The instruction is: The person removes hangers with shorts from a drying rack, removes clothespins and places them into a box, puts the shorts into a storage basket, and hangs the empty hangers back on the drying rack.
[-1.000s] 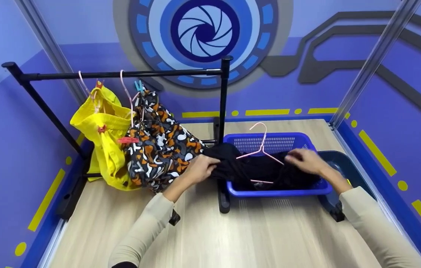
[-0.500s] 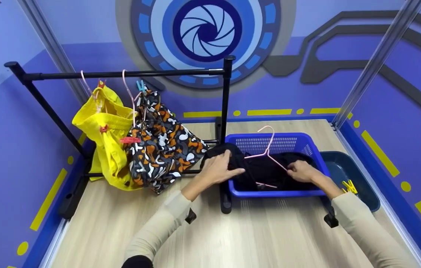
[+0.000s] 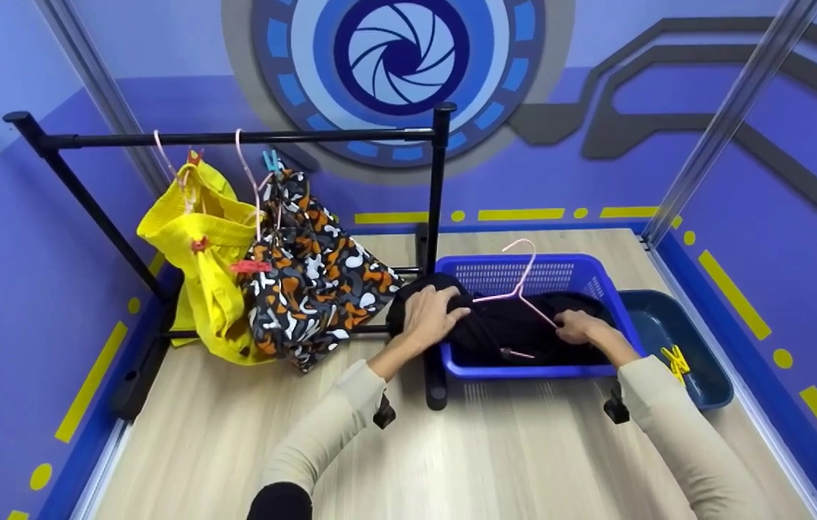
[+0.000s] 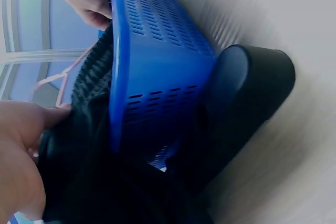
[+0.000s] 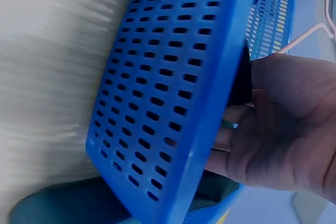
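Note:
A black garment (image 3: 502, 328) lies bunched in the blue basket (image 3: 538, 372) and spills over its left rim; a gathered waistband (image 4: 94, 72) shows in the left wrist view. A pink hanger (image 3: 521, 289) stands at the garment, hook up, its lower parts partly hidden by the cloth. My left hand (image 3: 426, 318) holds the bunched part at the left rim, thumb toward the basket. My right hand (image 3: 578, 326) pinches black cloth inside the basket, at the end of the hanger's right arm. In the right wrist view, dark fabric shows between thumb and fingers of the right hand (image 5: 289, 124).
A black rack (image 3: 256, 137) stands at the left, its right foot beside the basket. Yellow shorts (image 3: 209, 245) and a patterned garment (image 3: 314, 274) hang there on pink hangers with clothespins. A dark green tray (image 3: 711, 390) with yellow clothespins (image 3: 675, 361) lies right of the basket.
My left hand has moved right and up over the garment's left part. The right hand has come down to the hanger's right end. The hanger has shifted slightly right.

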Available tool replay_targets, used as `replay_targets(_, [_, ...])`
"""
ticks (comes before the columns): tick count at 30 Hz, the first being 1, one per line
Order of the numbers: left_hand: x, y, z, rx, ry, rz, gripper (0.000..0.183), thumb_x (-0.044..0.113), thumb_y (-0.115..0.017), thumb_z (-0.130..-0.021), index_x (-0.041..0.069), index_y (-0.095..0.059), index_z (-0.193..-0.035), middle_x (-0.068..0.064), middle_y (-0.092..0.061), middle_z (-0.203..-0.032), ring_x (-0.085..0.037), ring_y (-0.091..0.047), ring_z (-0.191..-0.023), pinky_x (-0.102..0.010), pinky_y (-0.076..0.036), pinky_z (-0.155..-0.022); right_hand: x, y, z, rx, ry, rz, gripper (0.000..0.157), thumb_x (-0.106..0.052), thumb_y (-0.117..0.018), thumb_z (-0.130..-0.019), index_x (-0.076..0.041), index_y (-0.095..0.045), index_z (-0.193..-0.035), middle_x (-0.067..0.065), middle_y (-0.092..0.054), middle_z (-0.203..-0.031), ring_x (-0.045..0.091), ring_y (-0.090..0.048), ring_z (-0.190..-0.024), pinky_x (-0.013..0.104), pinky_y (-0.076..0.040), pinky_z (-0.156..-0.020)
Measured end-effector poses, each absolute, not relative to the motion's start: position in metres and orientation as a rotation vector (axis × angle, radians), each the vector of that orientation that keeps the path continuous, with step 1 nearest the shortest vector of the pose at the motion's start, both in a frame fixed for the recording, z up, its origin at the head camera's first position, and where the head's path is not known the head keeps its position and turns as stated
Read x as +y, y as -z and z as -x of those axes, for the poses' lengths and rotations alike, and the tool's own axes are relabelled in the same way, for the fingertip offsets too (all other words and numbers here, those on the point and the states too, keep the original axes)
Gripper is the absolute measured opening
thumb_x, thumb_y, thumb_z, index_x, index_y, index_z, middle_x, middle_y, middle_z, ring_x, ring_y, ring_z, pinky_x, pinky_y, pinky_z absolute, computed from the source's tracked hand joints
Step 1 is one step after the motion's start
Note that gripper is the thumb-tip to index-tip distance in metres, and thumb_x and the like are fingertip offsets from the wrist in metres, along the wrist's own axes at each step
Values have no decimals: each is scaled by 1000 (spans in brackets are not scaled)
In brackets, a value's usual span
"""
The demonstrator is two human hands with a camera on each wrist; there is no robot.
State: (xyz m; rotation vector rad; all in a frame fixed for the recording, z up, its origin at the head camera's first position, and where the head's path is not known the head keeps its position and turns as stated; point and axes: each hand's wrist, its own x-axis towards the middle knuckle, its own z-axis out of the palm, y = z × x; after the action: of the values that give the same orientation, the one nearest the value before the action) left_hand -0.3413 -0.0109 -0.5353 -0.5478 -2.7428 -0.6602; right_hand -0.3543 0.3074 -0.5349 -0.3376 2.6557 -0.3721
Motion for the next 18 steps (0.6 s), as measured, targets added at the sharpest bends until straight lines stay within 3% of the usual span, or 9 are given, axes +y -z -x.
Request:
replay_targets(3, [-17,536,343,-2646,673,553,28,46,-74,-89,23,-76,-106,-6,-71,-82,-23,-65,-76,-37,-49,-62,312,529,354,2667,474,201,45,-12,-46,-96,14,-53,-132,44,-52,-132,56,-58,-114,49,-61,-64])
replay_targets(8, [-29,530,347,-2509,736,490,27,46,-76,-88,24,-76,-104,-5,-66,-71,-20,-58,-63,-28,-39,-54,327,522,358,2680,768,-76,56,-24,-31,-102,17,-43,-139,45,-42,-140,56,-54,-120,50,-63,-69])
replay_targets(12, [-35,523,349,-2412,800,444,28,45,-78,-87,24,-76,-104,-5,-72,-74,-21,-65,-63,-34,-45,-52,333,512,359,2557,1159,-238,63,-32,-22,-103,16,-36,-141,37,-41,-130,47,-54,-114,49,-63,-79])
replay_targets(15, [-37,518,350,-2350,839,464,29,46,-78,-86,24,-76,-105,-3,-73,-75,-21,-68,-66,-37,-49,-54,333,507,359,2421,1483,-308,59,-30,-22,-102,14,-36,-137,26,-41,-122,37,-54,-106,47,-62,-87])
replay_targets(18, [-36,516,350,-2310,874,498,30,46,-78,-86,25,-77,-106,-2,-72,-76,-20,-68,-66,-38,-50,-55,335,506,359,2352,1710,-367,42,-25,-25,-102,9,-42,-120,18,-45,-111,24,-61,-90,38,-63,-84])
